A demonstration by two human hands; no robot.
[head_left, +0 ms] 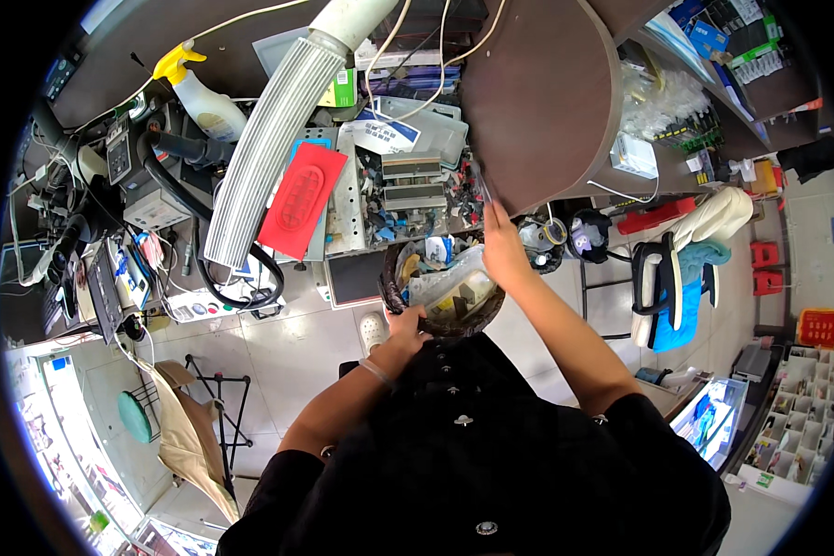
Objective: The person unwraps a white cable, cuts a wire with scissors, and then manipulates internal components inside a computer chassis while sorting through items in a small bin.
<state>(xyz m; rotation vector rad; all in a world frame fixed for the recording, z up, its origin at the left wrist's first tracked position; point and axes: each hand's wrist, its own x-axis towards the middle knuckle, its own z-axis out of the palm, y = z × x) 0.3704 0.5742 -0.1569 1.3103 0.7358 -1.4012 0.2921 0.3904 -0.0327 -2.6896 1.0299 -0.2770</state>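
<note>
My left hand (pixel 405 329) is closed on the near left rim of a dark woven wastebasket (pixel 471 322), which stands against the workbench's front edge. Crumpled plastic and scraps (pixel 454 287) fill the basket. Beyond it, my right hand (pixel 502 248) reaches over the far right of the basket to the bench edge. Its fingers are closed on a thin, greyish, narrow tool (pixel 481 182) whose kind I cannot make out. The tool's far end lies by a heap of small dark parts and debris (pixel 459 199) on the bench. Two grey metal blocks (pixel 413 196) sit left of that heap.
A ribbed grey extraction hose (pixel 273 153) hangs over the bench near a red mat (pixel 303 201) and a spray bottle (pixel 204 102). A round brown tabletop (pixel 542 102) juts out at the right. A chair with blue cloth (pixel 676 306) stands farther right, a folding frame (pixel 221 403) at lower left.
</note>
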